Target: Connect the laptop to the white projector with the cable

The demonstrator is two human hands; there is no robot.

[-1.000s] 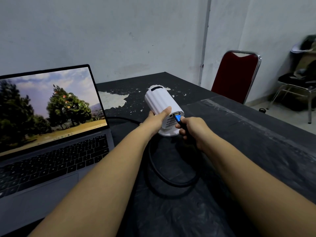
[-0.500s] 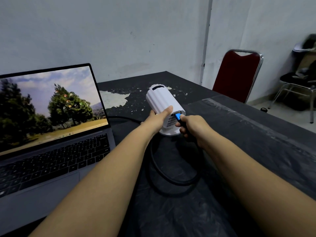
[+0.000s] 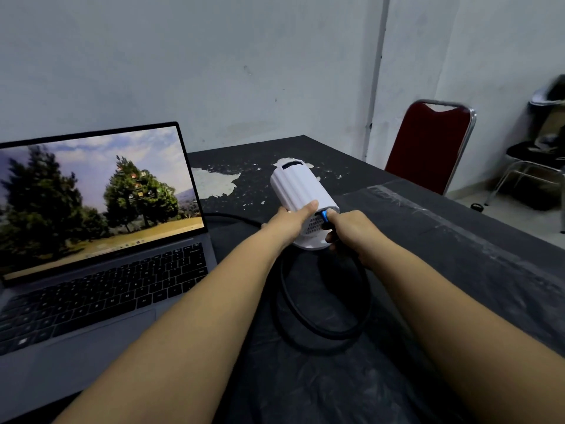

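Observation:
The white projector (image 3: 298,186) lies tilted on the dark table (image 3: 443,240), its vented rear end facing me. My left hand (image 3: 289,221) grips its rear left side, thumb on top. My right hand (image 3: 351,232) is closed on the blue plug (image 3: 324,216) of the black cable (image 3: 324,328), which is pressed against the projector's rear face. The cable loops on the table below both hands and runs left behind the open grey laptop (image 3: 101,246), whose screen shows trees. Where the cable meets the laptop is hidden.
A red chair (image 3: 428,145) stands at the table's far right side. More chairs with dark items (image 3: 541,154) sit by the right wall. White patches of peeled surface (image 3: 214,183) lie behind the projector. A wall rises close behind the table.
The blue plug has gone further into the projector's rear, with less blue showing. My right hand has closed up against the projector. The left hand has kept its grip.

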